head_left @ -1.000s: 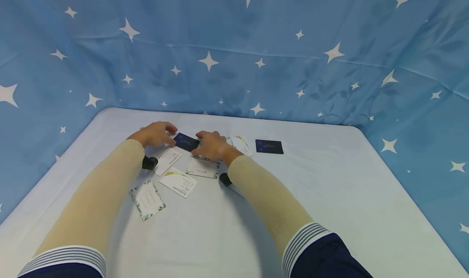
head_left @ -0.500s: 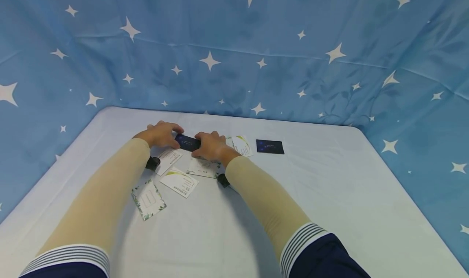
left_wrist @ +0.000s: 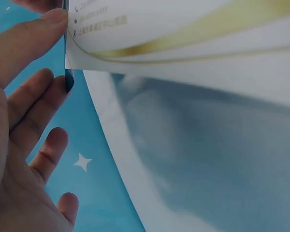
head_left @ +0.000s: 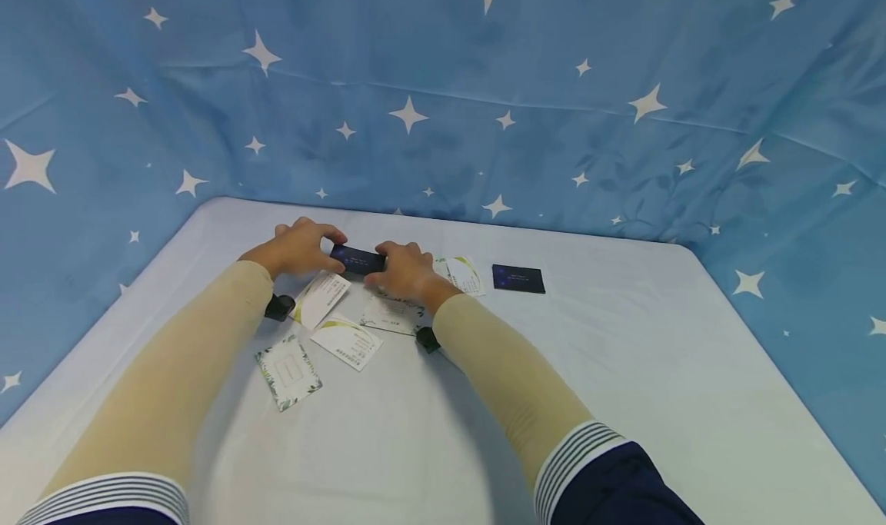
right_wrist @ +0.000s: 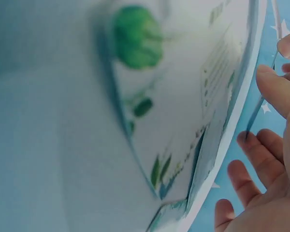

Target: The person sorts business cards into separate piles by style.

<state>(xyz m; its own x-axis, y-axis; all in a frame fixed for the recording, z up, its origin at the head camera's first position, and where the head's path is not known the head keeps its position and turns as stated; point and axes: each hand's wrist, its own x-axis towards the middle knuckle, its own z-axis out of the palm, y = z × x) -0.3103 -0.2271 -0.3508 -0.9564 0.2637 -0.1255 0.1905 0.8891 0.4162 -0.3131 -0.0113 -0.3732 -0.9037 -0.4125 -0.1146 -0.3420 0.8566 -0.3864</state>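
The left hand and right hand pinched opposite ends of a navy card, left of another dark card on the desk

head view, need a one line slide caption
Two hands hold a dark card by its ends, with white cards and another dark card on the white table.

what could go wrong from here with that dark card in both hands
The dark blue card, pinched at its ends by the left hand and right hand, might bow if squeezed inward or slip if either grip loosens. The gold-curved white card nearest the left hand could get nudged if that hand moves.
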